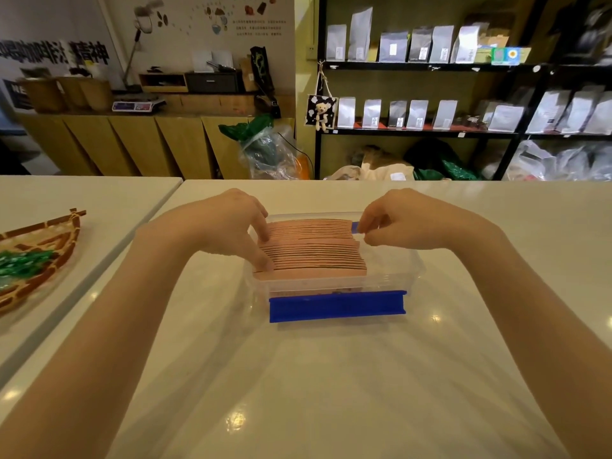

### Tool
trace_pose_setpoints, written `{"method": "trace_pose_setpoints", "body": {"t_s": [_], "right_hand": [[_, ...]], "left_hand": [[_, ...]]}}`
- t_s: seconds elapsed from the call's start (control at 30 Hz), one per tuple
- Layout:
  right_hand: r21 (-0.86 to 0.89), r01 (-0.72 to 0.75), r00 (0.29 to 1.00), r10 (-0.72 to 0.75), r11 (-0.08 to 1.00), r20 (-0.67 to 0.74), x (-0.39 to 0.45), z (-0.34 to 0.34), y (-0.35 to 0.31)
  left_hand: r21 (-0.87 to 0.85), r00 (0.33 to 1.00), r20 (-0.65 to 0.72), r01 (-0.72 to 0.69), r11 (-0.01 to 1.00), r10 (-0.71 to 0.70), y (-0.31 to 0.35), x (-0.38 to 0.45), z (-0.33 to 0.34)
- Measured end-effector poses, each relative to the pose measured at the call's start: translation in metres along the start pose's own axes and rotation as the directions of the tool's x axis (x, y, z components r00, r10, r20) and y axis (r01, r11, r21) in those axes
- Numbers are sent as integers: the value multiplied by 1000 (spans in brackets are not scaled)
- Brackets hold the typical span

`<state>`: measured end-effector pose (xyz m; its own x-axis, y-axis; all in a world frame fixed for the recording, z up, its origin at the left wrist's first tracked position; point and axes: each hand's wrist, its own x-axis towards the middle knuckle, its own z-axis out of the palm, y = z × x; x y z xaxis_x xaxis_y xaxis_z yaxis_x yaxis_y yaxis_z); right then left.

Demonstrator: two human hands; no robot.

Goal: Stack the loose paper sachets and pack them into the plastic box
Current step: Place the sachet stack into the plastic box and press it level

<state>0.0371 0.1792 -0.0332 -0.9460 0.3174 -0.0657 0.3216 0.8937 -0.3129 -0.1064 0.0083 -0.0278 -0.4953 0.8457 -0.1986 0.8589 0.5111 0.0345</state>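
Head cam: pinkish-brown sachets (311, 250) upright, filling clear box (390, 279); left hand (231, 223), right hand (397, 220) pinching row ends.

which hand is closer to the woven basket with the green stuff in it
Left. The left hand is at the sachets' left edge, on the basket's side; the right hand is at their far right edge.

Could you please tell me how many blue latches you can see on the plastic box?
2: one blue latch along the near side of the plastic box, another at the far right, by the right hand. Others may be hidden.
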Motion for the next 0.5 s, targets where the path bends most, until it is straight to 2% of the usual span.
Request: {"method": "trace_pose_setpoints", "body": {"t_s": [0.17, 0.3, 0.5], "right_hand": [[-136, -102, 994, 107, 985, 24, 5, 16, -6], [-199, -108, 994, 111, 974, 3, 3, 20, -11], [-163, -92, 996, 93, 982, 0, 0, 21, -15]], "left_hand": [[34, 999, 34, 3, 999, -4, 5, 1, 1], [55, 997, 74, 25, 998, -30, 7, 2, 4], [120, 990, 107, 82, 989, -95, 11, 3, 10]]}}
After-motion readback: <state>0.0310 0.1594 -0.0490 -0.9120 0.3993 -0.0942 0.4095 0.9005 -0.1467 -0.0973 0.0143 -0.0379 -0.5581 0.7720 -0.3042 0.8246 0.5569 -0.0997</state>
